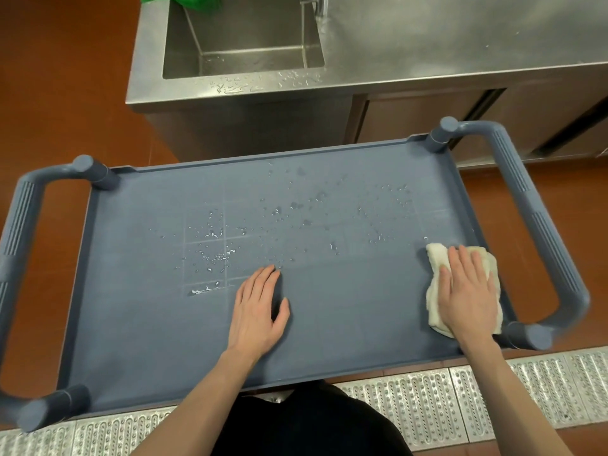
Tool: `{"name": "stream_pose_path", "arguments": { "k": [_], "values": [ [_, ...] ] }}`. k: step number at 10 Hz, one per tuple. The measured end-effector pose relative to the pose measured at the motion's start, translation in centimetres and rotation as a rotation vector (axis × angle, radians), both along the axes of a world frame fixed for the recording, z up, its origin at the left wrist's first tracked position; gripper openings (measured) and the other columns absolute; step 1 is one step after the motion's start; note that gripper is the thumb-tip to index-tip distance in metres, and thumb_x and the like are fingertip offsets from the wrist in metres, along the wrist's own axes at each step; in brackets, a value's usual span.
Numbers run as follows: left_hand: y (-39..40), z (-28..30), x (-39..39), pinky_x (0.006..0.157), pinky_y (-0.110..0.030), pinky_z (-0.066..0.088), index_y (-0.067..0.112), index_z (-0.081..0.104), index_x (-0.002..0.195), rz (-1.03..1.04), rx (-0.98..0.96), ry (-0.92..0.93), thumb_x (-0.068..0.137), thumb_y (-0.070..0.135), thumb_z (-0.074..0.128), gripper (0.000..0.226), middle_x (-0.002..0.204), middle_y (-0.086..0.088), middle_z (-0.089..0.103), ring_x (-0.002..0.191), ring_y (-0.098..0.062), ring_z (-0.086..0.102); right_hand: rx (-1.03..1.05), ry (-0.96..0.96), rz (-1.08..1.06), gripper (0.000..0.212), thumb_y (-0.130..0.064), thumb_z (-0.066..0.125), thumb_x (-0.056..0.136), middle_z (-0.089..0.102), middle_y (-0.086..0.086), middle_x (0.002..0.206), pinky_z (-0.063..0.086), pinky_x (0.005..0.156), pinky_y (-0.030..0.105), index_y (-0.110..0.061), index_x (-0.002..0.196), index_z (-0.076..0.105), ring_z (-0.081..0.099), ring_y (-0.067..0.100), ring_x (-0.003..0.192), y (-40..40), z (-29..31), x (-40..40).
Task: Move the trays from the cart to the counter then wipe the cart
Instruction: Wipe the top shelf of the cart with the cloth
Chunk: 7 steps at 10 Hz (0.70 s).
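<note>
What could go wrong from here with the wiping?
1. The cloth under the right hand sits at the cart's right end, while most droplets lie mid-shelf and left; some may get missed.
2. The left hand rests flat on the wet shelf and could slip or smear.

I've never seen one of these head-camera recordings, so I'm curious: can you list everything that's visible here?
cart: one, blue-grey, centre, no trays on its top shelf
cart handles: two, blue-grey, one at each end
water droplets: many, clear, scattered over the shelf's middle
cloth: one, off-white, flat on the shelf's right end
counter: one, steel, beyond the cart
sink: one, steel, set in the counter, wet rim
green item: one, at the sink's far edge, cut off
floor grate: one strip, metal, under the person
left hand: flat on the shelf, empty
right hand: pressing on the cloth
</note>
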<state>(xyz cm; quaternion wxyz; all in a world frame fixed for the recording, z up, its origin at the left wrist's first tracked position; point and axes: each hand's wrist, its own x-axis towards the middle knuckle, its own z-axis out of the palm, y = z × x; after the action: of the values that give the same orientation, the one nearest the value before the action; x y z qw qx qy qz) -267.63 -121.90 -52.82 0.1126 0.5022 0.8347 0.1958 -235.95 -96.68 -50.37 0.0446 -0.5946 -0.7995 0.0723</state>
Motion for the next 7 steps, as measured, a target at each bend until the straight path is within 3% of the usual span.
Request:
{"name": "stream_pose_path", "arguments": {
  "k": [2,5,7],
  "values": [
    [0.4,-0.1,0.6,0.124,-0.044,0.031,0.011,0.05,0.152,0.03,-0.002,0.048,0.097,0.039,0.056,0.062,0.158,-0.004,0.049,0.149,-0.025,0.042,-0.01,0.002,0.01,0.058,-0.04,0.024,0.109,0.042,0.006,0.164,0.036,0.116,0.055,-0.014,0.157,0.043,0.033,0.029,0.154,-1.4,0.0,-2.1],
    [0.6,-0.2,0.4,0.123,-0.044,0.033,0.01,0.05,0.151,0.031,0.013,0.045,0.097,0.039,0.056,0.062,0.157,-0.004,0.05,0.147,-0.025,0.044,-0.024,0.008,0.367,0.053,-0.037,0.033,0.108,0.045,0.0,0.163,0.031,0.117,0.041,-0.016,0.154,0.049,0.034,0.02,0.154,-8.2,-1.3,-10.9],
    [0.6,0.0,0.3,0.125,-0.039,0.03,0.013,0.05,0.151,0.033,0.007,0.012,0.097,0.041,0.053,0.061,0.158,-0.001,0.049,0.148,-0.023,0.043,0.003,0.037,0.441,0.052,-0.042,0.037,0.107,0.047,-0.002,0.161,0.027,0.12,0.04,-0.018,0.152,0.052,0.036,0.018,0.153,-9.4,-1.5,-12.2]
  ]
}}
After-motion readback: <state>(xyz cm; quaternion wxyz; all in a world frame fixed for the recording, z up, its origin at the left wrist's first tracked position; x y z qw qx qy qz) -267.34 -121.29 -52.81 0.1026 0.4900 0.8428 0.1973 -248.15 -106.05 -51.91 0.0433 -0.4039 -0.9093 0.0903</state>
